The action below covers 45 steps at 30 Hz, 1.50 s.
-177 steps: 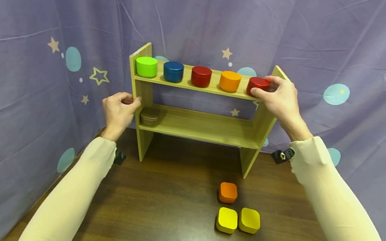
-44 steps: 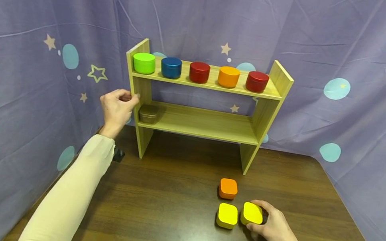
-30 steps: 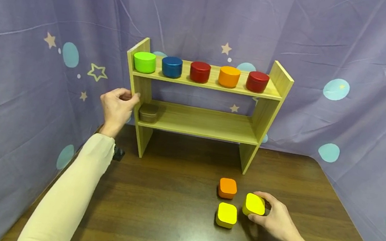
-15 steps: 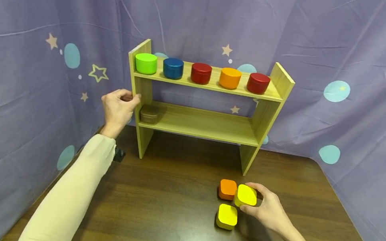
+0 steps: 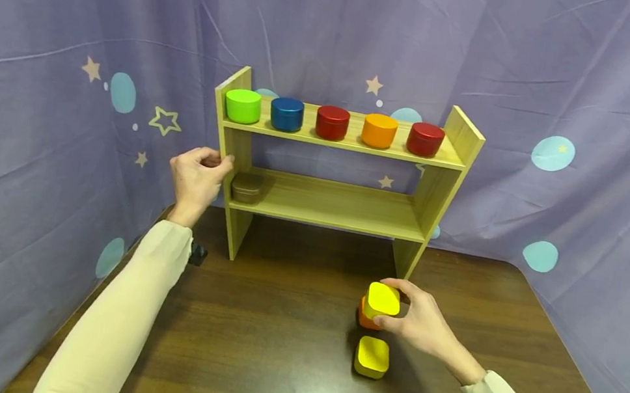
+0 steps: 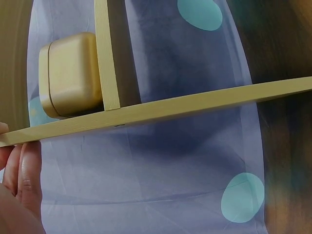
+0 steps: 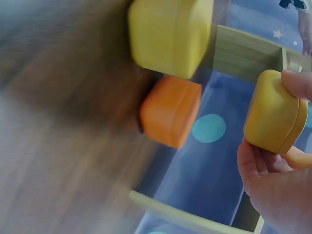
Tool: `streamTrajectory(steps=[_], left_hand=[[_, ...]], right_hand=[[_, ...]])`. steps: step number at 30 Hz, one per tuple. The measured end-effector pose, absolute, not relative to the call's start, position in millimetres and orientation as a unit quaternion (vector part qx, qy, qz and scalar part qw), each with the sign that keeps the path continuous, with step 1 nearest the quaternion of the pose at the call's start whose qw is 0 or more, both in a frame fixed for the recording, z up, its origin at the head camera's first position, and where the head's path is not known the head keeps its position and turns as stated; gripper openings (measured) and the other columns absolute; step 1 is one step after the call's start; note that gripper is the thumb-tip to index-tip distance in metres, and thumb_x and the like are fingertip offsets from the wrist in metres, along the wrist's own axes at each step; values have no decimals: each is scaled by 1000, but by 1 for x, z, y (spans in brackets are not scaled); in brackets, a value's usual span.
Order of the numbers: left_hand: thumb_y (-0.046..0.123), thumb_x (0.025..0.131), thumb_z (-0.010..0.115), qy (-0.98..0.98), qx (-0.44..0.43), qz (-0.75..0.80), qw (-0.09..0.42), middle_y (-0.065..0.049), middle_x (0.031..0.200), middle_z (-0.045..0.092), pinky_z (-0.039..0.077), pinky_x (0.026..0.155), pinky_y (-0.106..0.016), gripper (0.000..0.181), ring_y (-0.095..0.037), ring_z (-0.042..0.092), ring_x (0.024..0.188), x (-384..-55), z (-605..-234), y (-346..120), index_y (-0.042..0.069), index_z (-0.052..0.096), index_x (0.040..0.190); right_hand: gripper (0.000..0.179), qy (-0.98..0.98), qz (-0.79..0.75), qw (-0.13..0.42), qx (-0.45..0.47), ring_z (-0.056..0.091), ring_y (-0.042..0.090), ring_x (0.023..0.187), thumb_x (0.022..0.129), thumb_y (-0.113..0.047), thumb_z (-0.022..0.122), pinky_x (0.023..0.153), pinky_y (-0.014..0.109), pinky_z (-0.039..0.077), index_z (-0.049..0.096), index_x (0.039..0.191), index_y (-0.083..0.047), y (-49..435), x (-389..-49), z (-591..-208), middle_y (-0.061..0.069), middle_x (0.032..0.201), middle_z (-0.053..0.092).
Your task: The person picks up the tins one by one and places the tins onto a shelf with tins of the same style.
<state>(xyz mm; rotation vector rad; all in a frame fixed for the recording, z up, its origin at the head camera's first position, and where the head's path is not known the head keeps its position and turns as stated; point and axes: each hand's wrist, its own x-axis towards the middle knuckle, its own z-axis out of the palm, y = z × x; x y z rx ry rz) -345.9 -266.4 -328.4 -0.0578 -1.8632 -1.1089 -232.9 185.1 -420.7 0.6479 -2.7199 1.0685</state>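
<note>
My right hand [image 5: 423, 321] pinches a yellow square tin [image 5: 382, 301] between thumb and fingers. In the head view that tin overlaps the orange square tin [image 5: 366, 319]; the right wrist view shows it held apart from the orange tin [image 7: 170, 112]. A second yellow square tin [image 5: 372, 357] sits on the table nearer me. My left hand [image 5: 195, 182] grips the left side panel of the wooden shelf [image 5: 337, 206]. In the left wrist view, the panel's edge [image 6: 161, 111] passes between its thumb and fingers.
Along the top shelf stand several round tins: light green [image 5: 243, 106], blue [image 5: 286, 114], red [image 5: 332, 123], orange [image 5: 379, 131] and another red [image 5: 425, 139]. A gold-brown square tin [image 5: 247, 188] sits at the lower shelf's left end. A purple curtain [image 5: 334, 41] hangs behind.
My right hand left the rightmost red tin on the top shelf, took hold of a yellow square tin, lifted it and carried it left and forward to the orange one. My left hand stayed put.
</note>
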Motion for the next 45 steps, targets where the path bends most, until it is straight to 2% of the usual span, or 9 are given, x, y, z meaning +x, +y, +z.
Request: streamTrajectory(steps=[6, 12, 22, 28, 39, 45], left_hand=[[16, 86, 84, -760, -26, -450, 468, -27, 80, 77, 41, 63, -5, 22, 23, 47, 59, -347, -327, -266, -5, 81, 82], [14, 85, 84, -759, -32, -450, 470, -26, 78, 77, 40, 63, -5, 21, 23, 46, 59, -347, -325, -265, -6, 80, 80], [14, 85, 83, -762, -30, -446, 469, -26, 79, 77, 38, 64, -4, 21, 24, 45, 60, -346, -324, -265, -6, 80, 80], [14, 85, 83, -764, -34, -443, 468, -27, 80, 78, 39, 65, -4, 21, 24, 46, 61, -346, -323, -265, -7, 80, 81], [15, 86, 83, -766, -33, -440, 468, -25, 78, 77, 38, 64, -3, 22, 24, 45, 60, -344, -327, -266, -5, 80, 79], [16, 86, 83, -766, -37, -438, 469, -25, 77, 77, 38, 64, -4, 22, 23, 46, 60, -342, -326, -266, -5, 80, 78]], right_hand=[[64, -904, 349, 77, 236, 70, 21, 103, 80, -17, 94, 91, 40, 56, 70, 137, -4, 167, -246, -408, 11, 121, 79], [66, -895, 358, 70, 258, 71, 22, 103, 82, -19, 94, 89, 36, 56, 68, 141, -3, 146, -259, -390, 12, 124, 78], [68, -887, 358, 65, 284, 71, 26, 105, 84, -22, 92, 91, 40, 55, 66, 144, -3, 107, -283, -354, 14, 126, 77], [71, -884, 354, 57, 299, 68, 28, 107, 85, -26, 92, 93, 41, 54, 65, 146, -3, 87, -297, -339, 15, 133, 75], [69, -875, 376, 21, 304, 69, 29, 109, 89, -24, 89, 92, 39, 54, 62, 150, -5, 56, -320, -327, 15, 128, 75], [71, -874, 370, 23, 315, 69, 29, 105, 89, -24, 88, 90, 37, 54, 61, 150, -2, 41, -331, -318, 17, 126, 75]])
